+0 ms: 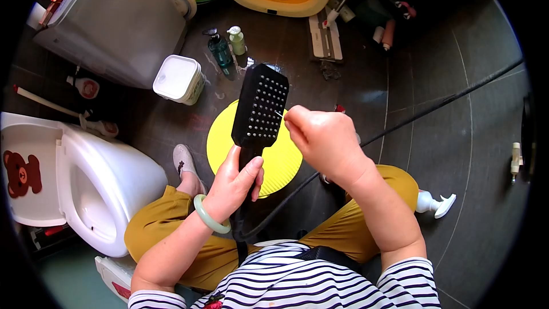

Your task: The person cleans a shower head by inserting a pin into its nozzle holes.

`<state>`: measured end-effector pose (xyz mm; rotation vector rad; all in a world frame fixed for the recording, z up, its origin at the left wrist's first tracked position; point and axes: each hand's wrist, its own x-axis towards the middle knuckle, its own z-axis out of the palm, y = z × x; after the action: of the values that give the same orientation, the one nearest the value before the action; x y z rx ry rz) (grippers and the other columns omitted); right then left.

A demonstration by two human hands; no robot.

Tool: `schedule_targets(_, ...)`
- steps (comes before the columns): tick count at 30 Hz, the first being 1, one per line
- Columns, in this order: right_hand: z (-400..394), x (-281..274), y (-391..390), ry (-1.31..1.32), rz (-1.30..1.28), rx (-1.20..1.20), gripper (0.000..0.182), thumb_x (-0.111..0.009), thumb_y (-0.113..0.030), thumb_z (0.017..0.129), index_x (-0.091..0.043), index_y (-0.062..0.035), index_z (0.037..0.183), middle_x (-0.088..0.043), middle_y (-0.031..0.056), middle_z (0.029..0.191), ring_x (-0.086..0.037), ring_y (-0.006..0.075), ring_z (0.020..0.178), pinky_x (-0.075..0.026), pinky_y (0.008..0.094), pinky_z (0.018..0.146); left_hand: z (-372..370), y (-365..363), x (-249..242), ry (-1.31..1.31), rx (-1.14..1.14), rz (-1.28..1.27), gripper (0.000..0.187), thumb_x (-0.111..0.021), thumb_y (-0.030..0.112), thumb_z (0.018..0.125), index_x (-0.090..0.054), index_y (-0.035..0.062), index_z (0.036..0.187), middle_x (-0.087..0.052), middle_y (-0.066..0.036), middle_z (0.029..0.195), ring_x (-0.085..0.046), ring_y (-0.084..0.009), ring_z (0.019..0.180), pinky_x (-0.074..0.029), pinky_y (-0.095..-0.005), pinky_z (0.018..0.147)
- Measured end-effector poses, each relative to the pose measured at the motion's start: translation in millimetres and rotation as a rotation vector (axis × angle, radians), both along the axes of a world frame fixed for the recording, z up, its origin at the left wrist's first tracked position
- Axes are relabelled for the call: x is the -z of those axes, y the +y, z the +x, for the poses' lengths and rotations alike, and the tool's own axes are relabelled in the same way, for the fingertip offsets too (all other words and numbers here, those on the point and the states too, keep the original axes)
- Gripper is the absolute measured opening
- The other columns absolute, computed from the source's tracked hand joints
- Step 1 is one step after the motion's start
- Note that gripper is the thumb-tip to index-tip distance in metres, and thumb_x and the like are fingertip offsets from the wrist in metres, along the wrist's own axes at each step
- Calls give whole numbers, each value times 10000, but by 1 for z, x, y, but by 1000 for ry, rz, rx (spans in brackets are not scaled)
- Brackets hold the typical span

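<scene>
My left hand (231,183) is wrapped round the handle of a black shower head (260,106), held up in front of me. Its rectangular face, dotted with rows of pale nozzles, is tilted to the right. Beside that face my right hand (325,137) is closed in a pinch on a thin pale pick (279,114), whose tip reaches the nozzles. Most of the pick is hidden by the fingers. From the handle's lower end a black hose (286,201) loops round and runs off to the upper right. Below the shower head lies a yellow round ribbed thing (289,169).
An open white toilet (137,166) stands at left. Two pump bottles (219,51) and a white lidded tub (178,77) are on the wet dark floor ahead. An orange and white basin (280,8) and a flat mop (326,37) are farther back. A spray bottle (429,202) lies at right.
</scene>
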<state>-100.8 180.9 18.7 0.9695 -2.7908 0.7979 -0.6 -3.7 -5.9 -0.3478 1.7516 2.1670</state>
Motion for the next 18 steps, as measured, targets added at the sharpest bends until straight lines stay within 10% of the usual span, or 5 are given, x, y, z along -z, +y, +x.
schedule_targets(6, -15, -10, 14, -35, 166, -135, 84, -637, -115, 844, -666, -47, 804, -643, 125, 664, -659, 282, 613, -516, 371, 571, 1, -8, -6, -107, 320, -256, 346, -536, 257, 1024, -417, -2, 1220, -532, -18, 661, -484, -98, 462, -404, -238, 449)
schedule_targets(10, -25, -16, 23, -677, -174, 26, 141, -607, -133, 941, -669, -7, 927, -608, 27, 620, -599, 110, 557, -473, 258, 530, -2, -8, -3, -16, 224, -100, 345, -527, 266, 1027, -412, 5, 1222, -535, -27, 687, -501, -104, 487, -414, -236, 461)
schedule_targets(14, -7, 3, 3, -234, -199, 16, 134, -619, -181, 905, -642, -49, 894, -677, 141, 723, -676, 308, 665, -525, 388, 616, 0, 4, 0, -94, -3, 145, 413, -522, 269, 1029, -370, -6, 1296, -550, -53, 737, -520, -106, 525, -433, -236, 479)
schedule_targets(18, -10, 1, 7, -130, 107, -11, 153, -619, -192, 893, -650, -45, 869, -681, 149, 754, -667, 355, 719, -540, 433, 661, 3, -1, 8, -144, 190, -134, 490, -546, 273, 1019, -339, -45, 1329, -538, -48, 699, -501, -103, 490, -429, -240, 461)
